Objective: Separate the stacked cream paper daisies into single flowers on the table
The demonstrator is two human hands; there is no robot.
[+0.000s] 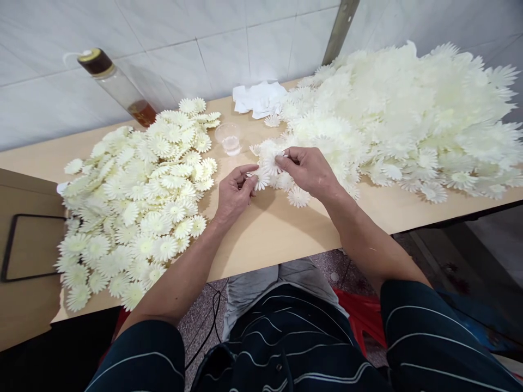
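My left hand (pixel 235 190) and my right hand (pixel 307 170) meet over the middle of a pale wooden table (pixel 265 228). Both pinch the same small cream paper daisy (pixel 265 166), left fingers on its lower left edge, right fingers on its top. A few loose daisies (pixel 298 197) lie just under my right hand. To the left spreads a flat layer of finished-looking daisies (pixel 139 196). To the right rises a big heap of cream daisy pieces (pixel 400 120).
A small clear plastic cup (pixel 229 138) stands behind my hands. A glass bottle with a brown cap (pixel 116 84) leans against the tiled wall at back left. Crumpled white paper (pixel 259 99) lies at the back. A black-framed board (pixel 28 247) sits at far left.
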